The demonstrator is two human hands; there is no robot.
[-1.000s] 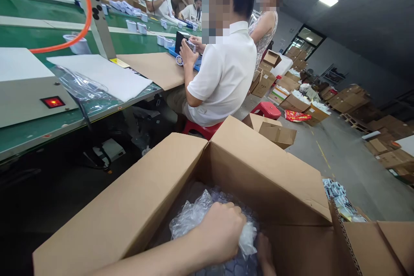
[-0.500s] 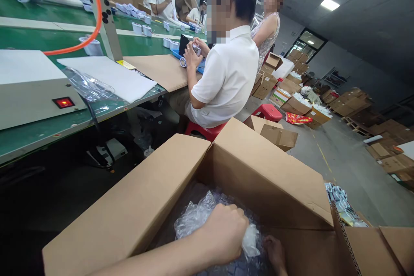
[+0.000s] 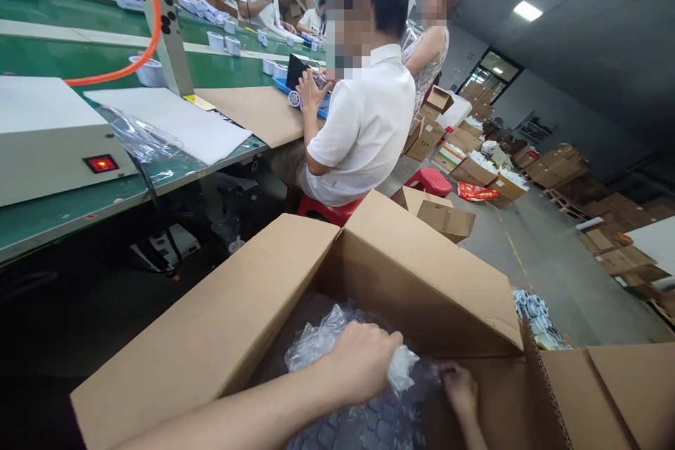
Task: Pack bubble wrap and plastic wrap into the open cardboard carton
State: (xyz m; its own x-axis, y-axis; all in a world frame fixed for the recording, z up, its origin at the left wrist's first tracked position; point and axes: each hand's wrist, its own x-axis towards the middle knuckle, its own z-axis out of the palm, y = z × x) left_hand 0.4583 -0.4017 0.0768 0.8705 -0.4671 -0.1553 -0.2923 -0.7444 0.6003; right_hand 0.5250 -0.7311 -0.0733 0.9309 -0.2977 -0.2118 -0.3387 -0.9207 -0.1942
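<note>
Head view
Left hand: fingers curled into a closed grip around a crumpled clear plastic bag; forearm reaches in from the lower left, knuckles up.
Right hand: low inside the cardboard box, fingers bent and resting on the bubble wrap by the box's right wall; whether it pinches the wrap cannot be told.
Plastic bag: inside the box, on top of the bubble wrap, partly hidden under the left hand.
Cardboard box: open, flaps standing out, just below the camera.
Co-worker: seated on a red stool at the green table, both hands at a small device.
</note>
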